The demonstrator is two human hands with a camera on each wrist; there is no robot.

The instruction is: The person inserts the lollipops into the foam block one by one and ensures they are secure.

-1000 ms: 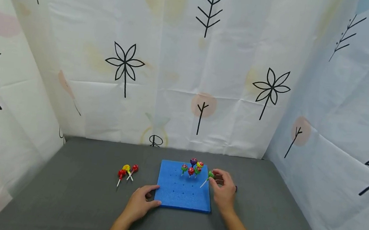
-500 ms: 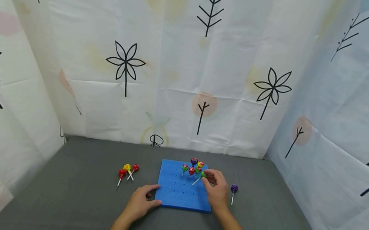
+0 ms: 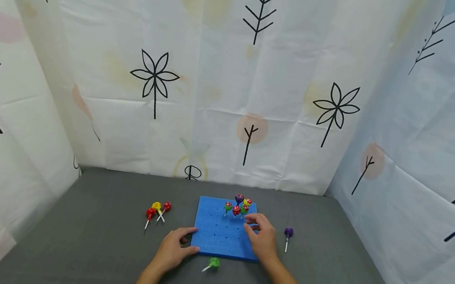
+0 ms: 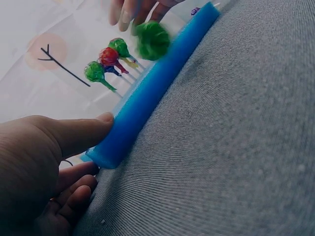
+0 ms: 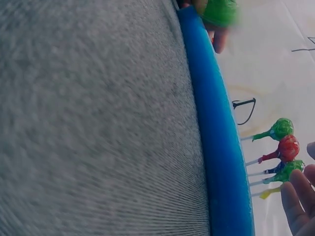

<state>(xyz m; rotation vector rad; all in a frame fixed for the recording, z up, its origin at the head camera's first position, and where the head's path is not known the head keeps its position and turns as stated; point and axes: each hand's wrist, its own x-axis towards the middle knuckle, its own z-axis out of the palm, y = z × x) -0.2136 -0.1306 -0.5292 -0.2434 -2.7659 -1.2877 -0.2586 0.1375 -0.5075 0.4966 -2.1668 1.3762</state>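
A blue pegboard-like foam board (image 3: 224,240) with small holes lies on the table. Several wrapped lollipops stand upright in its far right part, among them a red one (image 3: 236,210) and a purple one (image 3: 239,199). My left hand (image 3: 171,249) holds the board's left edge near the front corner, thumb and index finger against it. Over the board's right side is my right hand (image 3: 262,238), fingers loosely bent, nothing between them. A green lollipop (image 3: 213,263) is just off the board's front edge, its head blurred in both wrist views (image 4: 151,42), apart from either hand.
On the grey table (image 3: 104,259), two red lollipops and a yellow lollipop (image 3: 156,206) lie to the left of the board. A purple lollipop (image 3: 288,232) lies to the right. Patterned white cloth (image 3: 226,76) walls the back and sides.
My right hand moved left over the board with the green lollipop, then let it go; the lollipop has shifted down to the front edge. The left hand stayed in place.
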